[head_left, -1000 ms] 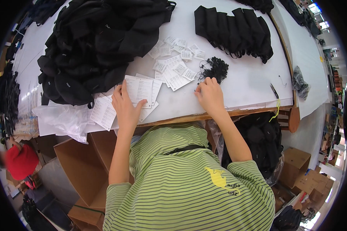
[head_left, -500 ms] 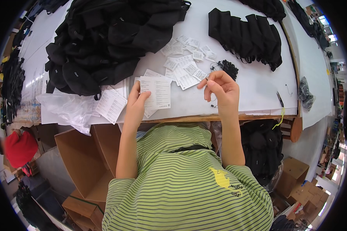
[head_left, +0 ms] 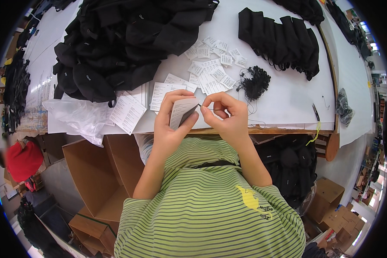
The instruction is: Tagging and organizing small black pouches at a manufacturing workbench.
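My left hand (head_left: 170, 122) grips a white printed card (head_left: 183, 111), which is bent or folded so that a dark inner side shows. Right beside it, my right hand (head_left: 225, 114) pinches a thin black cord (head_left: 199, 105) at the card's edge. Whether the cord passes through the card I cannot tell. A tangled heap of black cords (head_left: 254, 83) lies just beyond my right hand. Several flat printed cards (head_left: 163, 95) rest behind my left hand, with more cards and small white labels (head_left: 215, 77) spread farther back.
Black fabric pouches (head_left: 116, 47) are piled at the back left; a row of black pouches (head_left: 279, 43) lies back right. A clear plastic bag (head_left: 75, 116) hangs over the table's front edge. Dark snips (head_left: 315, 112) with a yellow string lie right. An open cardboard box (head_left: 94, 172) stands below.
My right hand has moved left and down to the card, bringing the cord to its edge. The card, earlier flat toward me, is now tilted and bent in my left hand.
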The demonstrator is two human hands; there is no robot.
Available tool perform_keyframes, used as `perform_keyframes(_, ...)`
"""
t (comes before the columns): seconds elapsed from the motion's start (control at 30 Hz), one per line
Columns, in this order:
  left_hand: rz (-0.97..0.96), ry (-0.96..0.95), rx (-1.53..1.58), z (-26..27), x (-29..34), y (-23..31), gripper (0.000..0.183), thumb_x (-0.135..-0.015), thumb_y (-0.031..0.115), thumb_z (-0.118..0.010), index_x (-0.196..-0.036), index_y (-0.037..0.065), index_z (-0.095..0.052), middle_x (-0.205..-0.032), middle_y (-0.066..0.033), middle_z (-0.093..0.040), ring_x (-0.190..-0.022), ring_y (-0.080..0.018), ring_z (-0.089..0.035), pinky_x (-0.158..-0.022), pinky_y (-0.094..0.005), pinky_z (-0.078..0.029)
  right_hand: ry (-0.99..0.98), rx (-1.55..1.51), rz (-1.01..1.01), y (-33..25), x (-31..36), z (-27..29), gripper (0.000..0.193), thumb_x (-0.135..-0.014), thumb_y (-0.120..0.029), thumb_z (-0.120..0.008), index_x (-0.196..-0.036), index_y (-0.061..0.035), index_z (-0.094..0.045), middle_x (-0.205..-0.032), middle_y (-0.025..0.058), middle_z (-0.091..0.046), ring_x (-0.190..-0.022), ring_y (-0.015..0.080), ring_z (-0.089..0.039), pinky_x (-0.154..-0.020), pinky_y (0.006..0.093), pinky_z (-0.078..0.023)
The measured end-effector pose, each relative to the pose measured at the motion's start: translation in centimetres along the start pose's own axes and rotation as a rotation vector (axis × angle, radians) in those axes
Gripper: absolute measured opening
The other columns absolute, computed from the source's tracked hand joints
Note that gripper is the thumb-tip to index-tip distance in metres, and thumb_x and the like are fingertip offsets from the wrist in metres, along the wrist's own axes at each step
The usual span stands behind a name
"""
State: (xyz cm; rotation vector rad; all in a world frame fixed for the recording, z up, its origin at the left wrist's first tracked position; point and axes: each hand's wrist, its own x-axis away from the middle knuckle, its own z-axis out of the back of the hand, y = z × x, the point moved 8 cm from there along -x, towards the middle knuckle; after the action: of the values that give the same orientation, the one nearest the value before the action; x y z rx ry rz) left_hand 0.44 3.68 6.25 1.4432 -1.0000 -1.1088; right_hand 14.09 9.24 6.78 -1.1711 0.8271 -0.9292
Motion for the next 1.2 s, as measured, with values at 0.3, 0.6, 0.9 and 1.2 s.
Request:
perform_keyframes(0.3,-0.075,0.132,-0.175,0.6,0.7,1.1,0.015,-0.078,-0.002,-0.07,-0.092,0.0,-0.068,-0.085,-0.0047,-0.061,-0.077,-0.012,-0.057,-0.067,-0.0234,-0.043,0.163,0.217,0.319,-2.7,1.0,0.6,0.016,-0.07,-0.005,-0.073,-0.082,-0.0086,-0.064,-0.052,-0.0029,-0.038,-0.044,0.0054,-0.032,-0.042,0.023,-0.026)
perform_keyframes(0.6,-0.248,0.092,-0.248,0.5,0.8,2.1,0.021,-0.074,-0.007,-0.07,-0.093,0.001,-0.07,-0.082,-0.0058,-0.062,-0.076,-0.0126,-0.058,-0.067,-0.024,-0.043,0.134,0.202,0.241,-2.6,0.7,0.5,0.014,-0.073,-0.004,-0.073,-0.085,-0.0077,-0.065,-0.053,-0.0035,-0.039,-0.046,0.0046,-0.033,-0.043,0.0219,-0.026)
perform_keyframes(0.9,0.29,-0.219,0.272,-0.2,0.7,-1.8,0.015,-0.095,0.012,-0.057,-0.096,-0.001,-0.063,-0.089,-0.0022,-0.061,-0.082,-0.0077,-0.056,-0.074,-0.0215,-0.044,-0.186,0.076,0.043,-1.3,0.3,-0.3,0.01,-0.078,0.0,-0.069,-0.084,-0.0038,-0.063,-0.057,-0.0047,-0.047,-0.053,0.0026,-0.039,-0.05,0.0201,-0.027)
perform_keyframes(1.2,0.145,-0.137,0.21,0.4,-1.3,-1.4,0.015,-0.092,0.015,-0.061,-0.092,0.0,-0.058,-0.085,-0.0009,-0.058,-0.073,-0.009,-0.055,-0.067,-0.0229,-0.045,-0.372,-0.405,-0.341,2.0,1.0,-1.9,0.011,-0.094,-0.013,-0.058,-0.094,-0.0023,-0.055,-0.06,-0.0054,-0.047,-0.052,0.0011,-0.037,-0.047,0.0187,-0.026)
